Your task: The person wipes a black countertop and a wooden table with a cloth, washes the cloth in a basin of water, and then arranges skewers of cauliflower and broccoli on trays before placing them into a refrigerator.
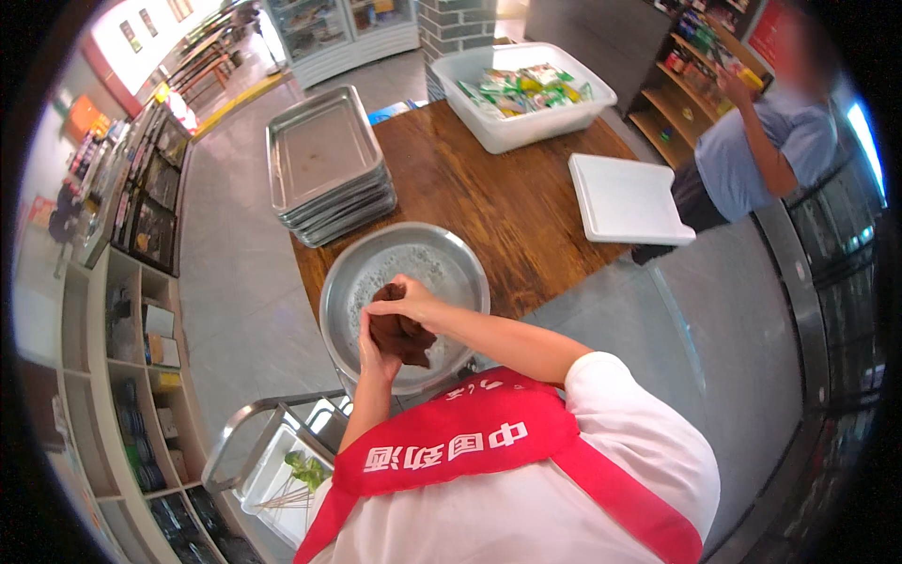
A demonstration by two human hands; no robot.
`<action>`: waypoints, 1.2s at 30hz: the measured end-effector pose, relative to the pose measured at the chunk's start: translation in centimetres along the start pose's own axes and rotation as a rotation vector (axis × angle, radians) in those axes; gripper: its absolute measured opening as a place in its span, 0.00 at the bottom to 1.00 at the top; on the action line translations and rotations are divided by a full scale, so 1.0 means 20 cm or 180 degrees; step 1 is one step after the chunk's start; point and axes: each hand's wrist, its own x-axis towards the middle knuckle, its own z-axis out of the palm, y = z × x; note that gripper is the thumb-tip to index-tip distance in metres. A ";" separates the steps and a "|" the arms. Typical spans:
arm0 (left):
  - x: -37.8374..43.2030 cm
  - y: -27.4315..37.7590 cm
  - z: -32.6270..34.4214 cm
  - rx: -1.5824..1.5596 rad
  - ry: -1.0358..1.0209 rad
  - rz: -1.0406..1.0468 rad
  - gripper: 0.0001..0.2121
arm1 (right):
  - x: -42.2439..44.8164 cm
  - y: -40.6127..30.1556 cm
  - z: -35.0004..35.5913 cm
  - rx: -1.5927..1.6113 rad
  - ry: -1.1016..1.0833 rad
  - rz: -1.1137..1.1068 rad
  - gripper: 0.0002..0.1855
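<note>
Both of my hands are on a bunched brown cloth (402, 340) above a round metal basin (476, 271). My left hand (378, 352) grips the cloth from its left side. My right hand (416, 304) closes over the upper part, with its fingers near the left hand's fingertips. A loose corner of the cloth hangs toward me. Bubbly water (380, 264) shows in the basin beyond my hands. The basin stands at the near end of a brown wooden table (486, 204).
A stack of metal trays (328, 151) stands left on the table. A white plastic tub (486, 130) of packets and a white board or lid (624, 201) lie farther off. A metal-railed cart (229, 451) is by my left side. A person (761, 155) stands at right.
</note>
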 end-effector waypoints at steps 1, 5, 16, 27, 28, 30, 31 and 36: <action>-0.02 0.01 -0.01 -0.0226 -0.0068 -0.0006 0.23 | -0.06 -0.04 0.07 0.0365 0.0037 0.0330 0.24; -0.03 0.01 -0.12 -0.0519 -0.0141 -0.0079 0.21 | -0.05 0.12 0.18 0.1700 -0.0168 0.0388 0.21; -0.17 0.23 -0.08 0.3403 0.1039 0.1240 0.17 | -0.12 -0.05 -0.18 -0.3033 -0.0546 -0.1919 0.16; 0.41 0.27 0.73 0.1224 0.1310 0.1244 0.09 | 0.13 -0.86 -1.05 -0.4529 -0.0478 -0.3186 0.14; 0.51 0.24 0.74 0.1090 0.1189 0.1147 0.09 | 0.17 -0.88 -1.13 -0.4510 -0.0566 -0.3381 0.14; 0.65 0.15 0.81 0.1205 0.1130 0.0965 0.08 | 0.19 -0.89 -1.27 -0.4444 -0.0739 -0.3739 0.14; 0.70 0.09 0.79 0.1465 0.1028 0.0893 0.08 | 0.20 -0.83 -1.34 -0.4450 -0.0877 -0.3831 0.14; 0.90 -0.20 0.53 0.3404 0.0878 0.0077 0.12 | 0.31 -0.45 -1.66 -0.4505 -0.3361 -0.1708 0.18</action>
